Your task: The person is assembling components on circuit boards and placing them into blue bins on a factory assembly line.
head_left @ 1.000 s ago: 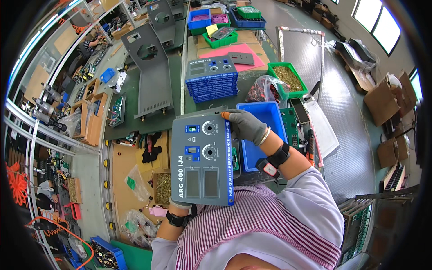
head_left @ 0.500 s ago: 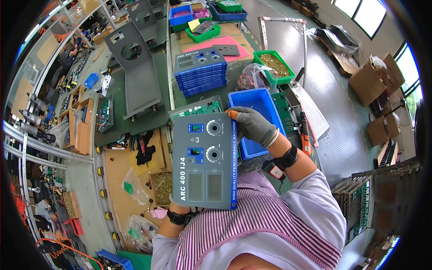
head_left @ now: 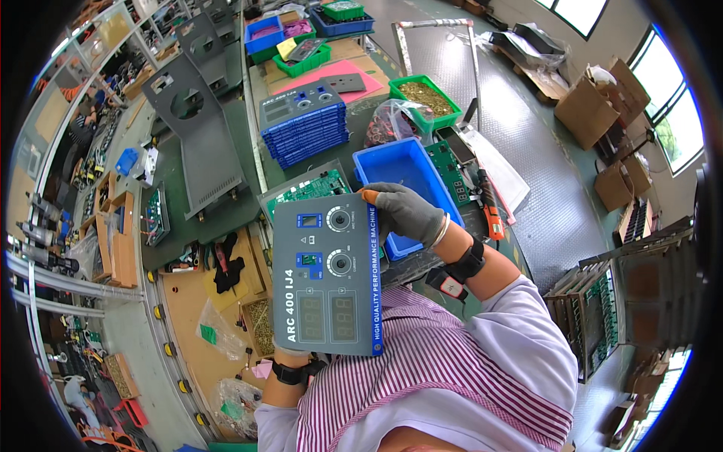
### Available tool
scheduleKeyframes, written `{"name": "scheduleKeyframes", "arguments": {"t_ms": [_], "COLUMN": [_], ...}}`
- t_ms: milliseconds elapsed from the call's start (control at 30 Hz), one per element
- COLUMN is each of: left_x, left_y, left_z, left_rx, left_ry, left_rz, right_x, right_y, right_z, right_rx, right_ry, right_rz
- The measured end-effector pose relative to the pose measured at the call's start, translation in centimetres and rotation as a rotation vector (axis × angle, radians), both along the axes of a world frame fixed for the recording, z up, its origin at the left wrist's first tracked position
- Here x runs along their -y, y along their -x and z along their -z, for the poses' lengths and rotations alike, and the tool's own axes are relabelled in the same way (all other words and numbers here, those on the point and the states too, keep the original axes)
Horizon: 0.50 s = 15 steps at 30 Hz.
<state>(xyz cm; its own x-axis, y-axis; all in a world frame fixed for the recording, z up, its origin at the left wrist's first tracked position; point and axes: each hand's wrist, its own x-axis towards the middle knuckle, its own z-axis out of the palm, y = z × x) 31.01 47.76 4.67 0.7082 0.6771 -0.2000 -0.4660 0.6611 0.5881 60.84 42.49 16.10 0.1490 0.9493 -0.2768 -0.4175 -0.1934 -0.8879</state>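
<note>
Panel [head_left: 322,279], flat, rectangular, is pinched by right hand [head_left: 407,214]; grip of left hand [head_left: 292,352] unclear.

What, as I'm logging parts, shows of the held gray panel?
The gray panel looks like painted metal or plastic: sideways white print, blue right edge, two round white scales, two blue-framed cutouts, two rectangular windows. It faces the camera by the striped apron, gripped at upper right by the right hand; the left hand, mostly hidden, is at its bottom.
</note>
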Motion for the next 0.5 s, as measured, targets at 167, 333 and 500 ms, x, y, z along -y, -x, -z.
{"name": "scheduleKeyframes", "arguments": {"t_ms": [167, 333, 500], "left_x": [-2.8, -4.8, -4.8], "left_y": [-4.4, -10.1, -19.9], "left_z": [-6.3, -10.9, -11.4], "left_rx": [0.166, -0.259, -0.477], "left_ry": [0.145, -0.425, -1.106], "left_rz": [0.277, 0.444, 0.447], "right_x": [1.9, 3.3, 8.6], "right_y": [-2.9, -9.0, -20.7], "right_z": [-0.1, 0.8, 9.7], "right_rx": [0.040, 0.068, 0.598], "right_ry": [0.021, -0.067, 0.236], "right_rz": [0.058, 0.153, 0.582]}}
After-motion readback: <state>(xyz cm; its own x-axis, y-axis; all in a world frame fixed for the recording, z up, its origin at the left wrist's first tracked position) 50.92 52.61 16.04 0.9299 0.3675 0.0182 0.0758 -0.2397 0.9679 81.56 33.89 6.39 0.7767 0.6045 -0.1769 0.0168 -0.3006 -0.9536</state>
